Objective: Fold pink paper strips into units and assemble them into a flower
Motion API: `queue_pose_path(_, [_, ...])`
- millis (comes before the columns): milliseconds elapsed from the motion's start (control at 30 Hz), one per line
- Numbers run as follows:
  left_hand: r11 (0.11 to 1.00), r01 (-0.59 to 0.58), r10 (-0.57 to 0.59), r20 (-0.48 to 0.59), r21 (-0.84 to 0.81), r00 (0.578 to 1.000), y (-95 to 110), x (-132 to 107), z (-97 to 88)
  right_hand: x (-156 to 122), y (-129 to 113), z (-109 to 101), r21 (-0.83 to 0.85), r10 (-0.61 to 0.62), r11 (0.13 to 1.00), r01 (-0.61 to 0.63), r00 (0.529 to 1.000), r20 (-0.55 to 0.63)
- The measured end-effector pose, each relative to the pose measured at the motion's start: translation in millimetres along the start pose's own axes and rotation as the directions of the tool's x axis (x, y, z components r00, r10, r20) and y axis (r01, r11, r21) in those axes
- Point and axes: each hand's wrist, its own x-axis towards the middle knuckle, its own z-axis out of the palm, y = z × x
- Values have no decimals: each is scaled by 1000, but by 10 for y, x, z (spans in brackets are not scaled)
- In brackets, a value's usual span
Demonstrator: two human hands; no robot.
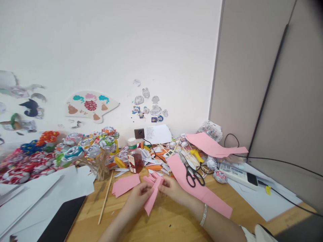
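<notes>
Item: folded pink paper strip [152, 198] – lay slanted above the wooden table [171, 227], held between both hands, its lower tip pointing near and left.

Left hand [138, 197]: fingers curled together, pinching the strip's left edge near its middle.

Right hand [173, 190]: fingers pressed together, pinching the strip's upper end; a silver bracelet [204, 215] sat on the wrist.

Surroundings – a stack of pink sheets [125, 184] just left of the hands; a long pink sheet [202, 194] to the right, black-handled scissors [193, 172] lying on it; a wooden skewer [106, 198] further left; a small bottle [135, 161] and paper flowers on sticks [97, 149] beyond.
</notes>
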Motion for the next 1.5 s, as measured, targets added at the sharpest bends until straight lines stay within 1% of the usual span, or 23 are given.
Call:
queue_pose_path(133, [1000,-2,3,-54,17,999,14,-30,75,7,44,24,84,56,995,-55,998,-10])
queue_pose_path(200, [1000,-6,6,-38,-4,999,23,-47,114,14,56,34,128,59,990,-55,998,-27])
queue_pose_path(267, [999,1,-1,3,-34,1000,25,-57,147,21,63,42,152,57,987,-50,997,-46])
queue_pose_path(333, [999,10,-10,21,-40,1000,9,-54,163,23,66,46,156,64,986,-54,996,-63])
queue_pose_path(433, [998,39,-38,15,-45,999,-48,-28,159,21,62,48,159,79,985,-65,994,-81])
queue_pose_path(567, [994,86,-86,-3,-61,996,-128,0,140,13,41,42,157,78,985,-65,994,-78])
queue_pose_path(667, [995,91,-92,-23,-31,996,-150,5,141,13,50,37,134,82,988,-71,993,-83])
queue_pose_path(767, [997,75,-76,-26,-13,997,-141,-3,152,20,82,34,130,94,988,-79,989,-116])
queue_pose_path(833, [997,72,-72,-5,-23,997,-123,-15,160,25,93,33,146,98,986,-78,986,-138])
queue_pose_path(867, [996,87,-86,26,-28,996,-112,-24,163,28,90,32,161,102,984,-78,984,-146])
queue_pose_path(967, [985,170,-162,151,-40,975,-77,-51,166,28,48,25,208,119,975,-84,980,-159])
queue_pose_path(1000, [980,194,-181,181,-53,967,-67,-58,166,25,27,23,215,120,973,-84,980,-160])
queue_pose_path(1067, [972,214,-190,208,-100,959,-57,-68,164,17,-19,19,218,117,973,-81,981,-157])
queue_pose_path(1167, [965,215,-181,213,-151,960,-68,-68,161,3,-81,17,204,109,976,-74,980,-165])
queue_pose_path(1367, [967,210,-184,178,-141,967,-119,-48,165,-8,-161,17,164,88,985,-59,981,-175])
queue_pose_path(1500, [977,183,-164,161,-113,973,-84,-51,170,-5,-166,11,142,62,989,-36,982,-178])
